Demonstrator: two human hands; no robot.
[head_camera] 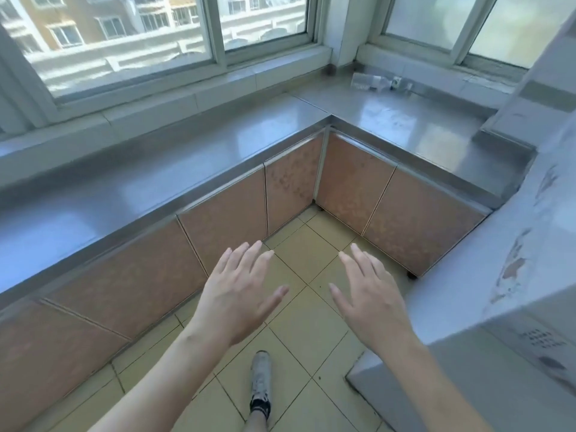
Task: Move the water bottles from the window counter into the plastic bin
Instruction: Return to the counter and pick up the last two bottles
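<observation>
Both hands are held out in front of the person, palms down, over the tiled floor [299, 307]. The left hand [240, 294] has its fingers spread and nearly straight, pointing toward the cabinet doors [224, 219]; it holds nothing. The right hand [371, 297] mirrors it, fingers splayed and loose, also holding nothing. The 2 hands are near each other but apart, with bare floor showing between them. Both forearms are bare and reach in from the bottom edge.

An L-shaped steel counter [187, 163] runs under the windows [124, 42] and turns the corner to the right. Far back on the right leg of the counter, close to the window sill, lies something clear and blurred [371, 81] that may be a water bottle on its side; I cannot tell for sure. It is well apart from both hands. A white appliance [514, 275] stands at the right. A shoe [260, 381] rests on the floor below the hands.
</observation>
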